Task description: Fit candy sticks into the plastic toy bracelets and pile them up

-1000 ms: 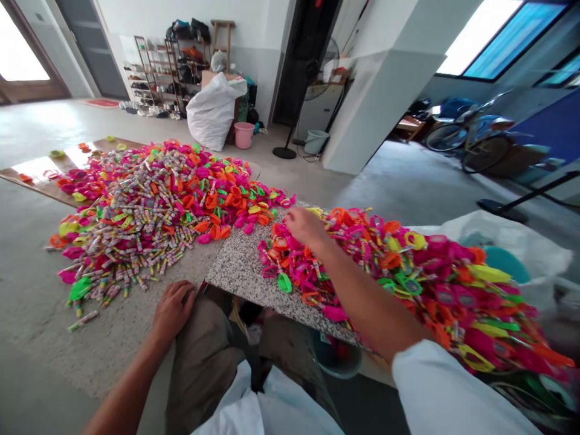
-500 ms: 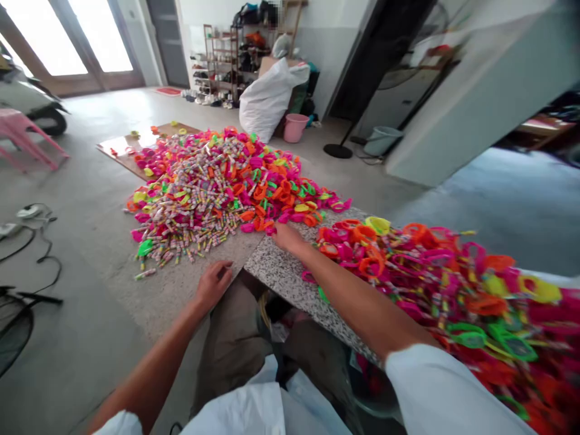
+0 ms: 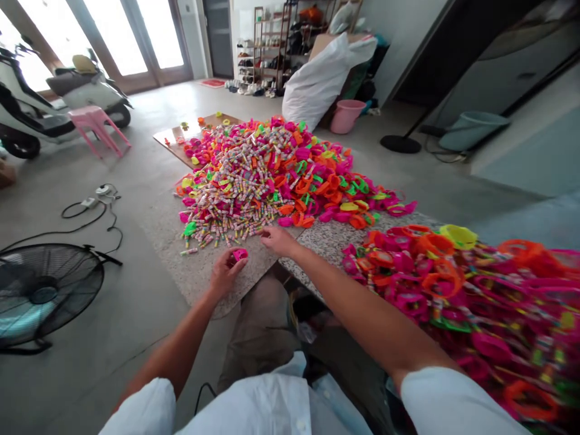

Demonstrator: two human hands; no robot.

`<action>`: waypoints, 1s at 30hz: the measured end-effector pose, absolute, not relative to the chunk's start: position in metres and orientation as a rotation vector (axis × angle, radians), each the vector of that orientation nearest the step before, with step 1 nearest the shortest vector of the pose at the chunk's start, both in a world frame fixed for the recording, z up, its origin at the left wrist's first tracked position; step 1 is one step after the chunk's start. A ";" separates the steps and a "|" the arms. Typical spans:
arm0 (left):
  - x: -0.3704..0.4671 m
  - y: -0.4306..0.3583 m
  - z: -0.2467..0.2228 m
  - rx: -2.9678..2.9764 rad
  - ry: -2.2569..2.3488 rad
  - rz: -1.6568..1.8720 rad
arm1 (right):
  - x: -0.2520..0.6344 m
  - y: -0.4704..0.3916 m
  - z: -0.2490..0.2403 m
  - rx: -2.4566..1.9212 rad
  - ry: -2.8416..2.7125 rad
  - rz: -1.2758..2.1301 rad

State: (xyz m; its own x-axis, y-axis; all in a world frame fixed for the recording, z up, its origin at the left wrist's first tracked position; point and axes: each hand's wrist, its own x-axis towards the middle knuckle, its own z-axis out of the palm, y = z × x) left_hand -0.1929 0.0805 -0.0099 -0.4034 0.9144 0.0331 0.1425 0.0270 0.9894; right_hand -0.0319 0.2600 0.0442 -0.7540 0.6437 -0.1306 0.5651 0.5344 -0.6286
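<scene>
My left hand (image 3: 226, 270) is closed around a pink plastic piece (image 3: 240, 254) that looks like a toy watch, held above the speckled stone slab (image 3: 206, 287). To its right, my right hand (image 3: 278, 240) reaches forward with its fingers pinched at the near edge of a pile of small wrapped candy tubes (image 3: 247, 175). Whatever is between those fingertips is too small to make out. Bright pink, orange, green and yellow plastic pieces (image 3: 333, 184) lie mixed into and beside the tubes.
A second heap of coloured pieces (image 3: 446, 284) covers the slab on my right. On the left floor stand a black fan (image 3: 43, 293), a power cord (image 3: 106, 192), a pink stool (image 3: 97, 124) and a scooter (image 3: 86, 87). Behind are a white sack (image 3: 315, 78) and a pink bucket (image 3: 347, 116).
My left hand, empty before, now holds the pink piece. My right hand has left the pink piece at the coloured pile and come left to the candy tubes. The view has turned left.
</scene>
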 end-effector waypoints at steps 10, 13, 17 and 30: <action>-0.193 0.038 0.021 1.018 1.560 1.499 | -0.082 0.259 0.031 -1.252 -2.743 0.737; -0.188 0.031 0.030 0.993 1.499 1.581 | -0.081 0.252 0.041 -1.292 -2.704 0.751; -0.179 0.028 0.040 0.993 1.395 1.636 | -0.061 0.214 0.064 -1.207 -2.614 0.826; -0.124 0.039 0.079 1.373 1.447 1.437 | 0.065 0.100 0.107 -0.865 -1.735 1.466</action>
